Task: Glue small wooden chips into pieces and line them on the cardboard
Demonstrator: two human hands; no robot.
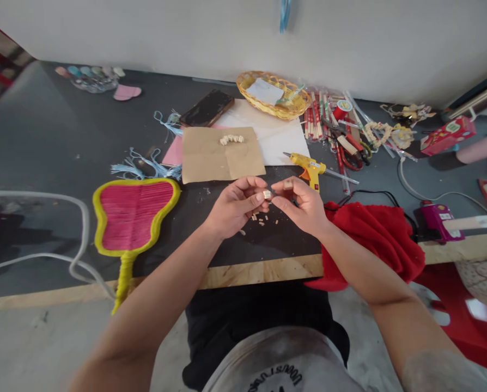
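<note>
My left hand (pixel 239 206) pinches a small cream-coloured piece (pixel 267 194) between thumb and fingers, over the front of the dark table. My right hand (pixel 301 202) is closed beside it, its fingertips at the piece's right end; whatever they hold is too small to make out. Beneath the hands lie several tiny pale bits (pixel 261 222). Just behind, a short row of joined cream pieces (pixel 231 139) rests on a brown paper sheet (pixel 202 162). A yellow glue gun (pixel 309 167) lies behind my right hand, with a clear glue stick in its back.
A pink fan-shaped piece with a yellow rim (pixel 136 216) lies left, near blue tassels (pixel 141 164). Behind are a phone (pixel 207 108) and a wicker basket (pixel 274 111). Scissors (pixel 352 149) and wrapped sticks lie right. Red cloth (pixel 370 237) overhangs the front edge.
</note>
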